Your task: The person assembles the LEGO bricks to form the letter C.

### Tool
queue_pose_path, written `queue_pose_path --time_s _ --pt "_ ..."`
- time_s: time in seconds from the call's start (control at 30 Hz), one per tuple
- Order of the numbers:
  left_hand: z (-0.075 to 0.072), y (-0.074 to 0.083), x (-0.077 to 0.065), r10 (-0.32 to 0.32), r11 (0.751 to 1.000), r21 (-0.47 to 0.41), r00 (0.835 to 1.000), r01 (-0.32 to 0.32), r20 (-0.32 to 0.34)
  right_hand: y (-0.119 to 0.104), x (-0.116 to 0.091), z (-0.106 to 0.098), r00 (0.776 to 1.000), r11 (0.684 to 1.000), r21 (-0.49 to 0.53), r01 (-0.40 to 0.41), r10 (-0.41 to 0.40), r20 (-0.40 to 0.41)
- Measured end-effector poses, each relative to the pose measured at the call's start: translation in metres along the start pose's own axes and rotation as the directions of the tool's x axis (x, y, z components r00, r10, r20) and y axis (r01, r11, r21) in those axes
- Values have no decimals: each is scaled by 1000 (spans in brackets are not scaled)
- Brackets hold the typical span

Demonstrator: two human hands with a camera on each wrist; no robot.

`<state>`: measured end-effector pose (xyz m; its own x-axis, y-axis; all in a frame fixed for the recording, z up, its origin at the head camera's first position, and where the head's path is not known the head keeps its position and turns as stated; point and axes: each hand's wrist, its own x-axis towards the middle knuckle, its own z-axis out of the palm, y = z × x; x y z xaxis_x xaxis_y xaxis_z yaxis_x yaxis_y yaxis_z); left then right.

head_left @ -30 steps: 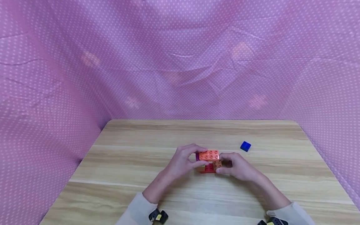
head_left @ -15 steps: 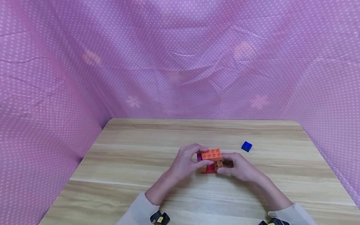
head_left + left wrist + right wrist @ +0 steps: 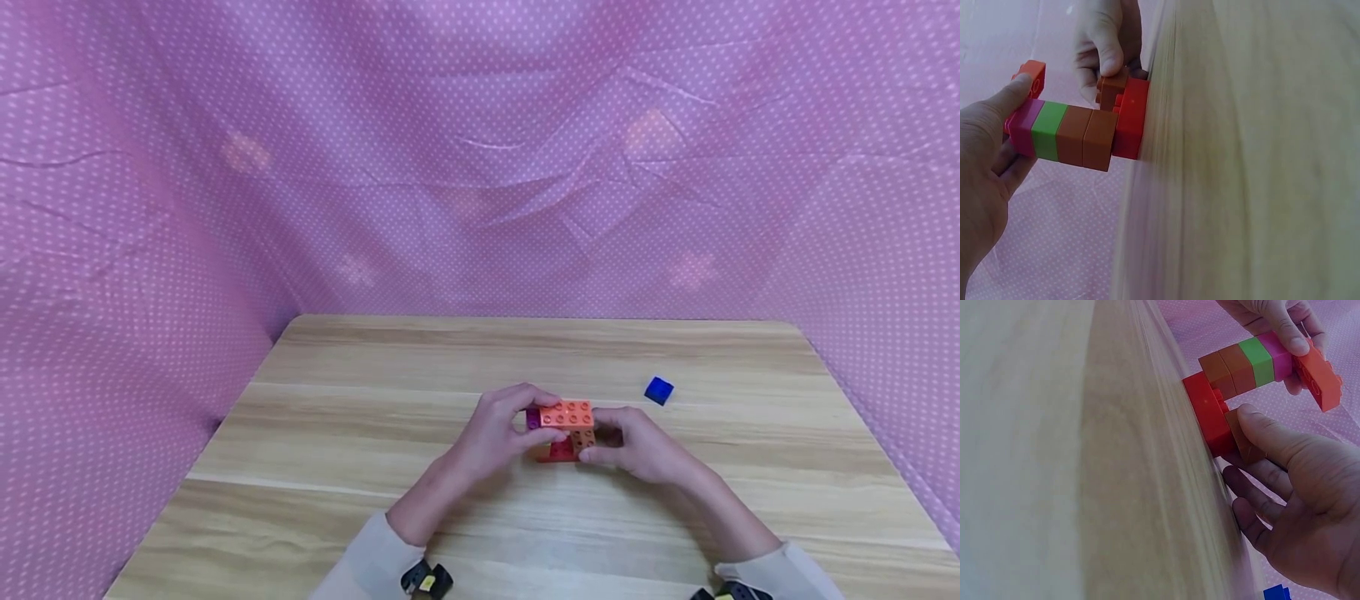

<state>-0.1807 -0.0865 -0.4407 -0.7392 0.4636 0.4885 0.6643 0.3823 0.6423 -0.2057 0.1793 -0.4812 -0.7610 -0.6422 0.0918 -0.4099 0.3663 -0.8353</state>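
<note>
A long red brick [image 3: 1132, 120] lies on the wooden table. On its left end rises a column of two brown bricks [image 3: 1072, 134], a green brick [image 3: 1049, 130] and a magenta brick [image 3: 1024, 127]. An orange eight-stud brick [image 3: 567, 414] sits at the column's top, reaching right over the base. My left hand [image 3: 491, 432] pinches this orange brick beside the magenta one. Low on the right, my right hand [image 3: 633, 446] grips a single brown brick [image 3: 1245, 439] at the red base's other end, thumb in front and fingers behind.
A small blue brick [image 3: 659, 391] lies on the table [image 3: 375, 367] behind and right of my right hand. Pink dotted cloth [image 3: 480, 167] hangs around the back and sides.
The orange brick has shifted slightly right with my left hand; it was tilted half a second ago and now looks level. My right hand keeps its hold on the brown brick.
</note>
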Motion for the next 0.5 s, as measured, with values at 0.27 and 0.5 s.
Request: queue_pose_path --time_s 0.27,0.5 --pt "2 -2 1 -68 997 -49 997 67 -27 0 0 0 1000 1000 14 -8 8 -3" --pt "3 -5 1 -86 993 -80 996 83 -26 -3 0 -2 1000 1000 12 -6 5 3"
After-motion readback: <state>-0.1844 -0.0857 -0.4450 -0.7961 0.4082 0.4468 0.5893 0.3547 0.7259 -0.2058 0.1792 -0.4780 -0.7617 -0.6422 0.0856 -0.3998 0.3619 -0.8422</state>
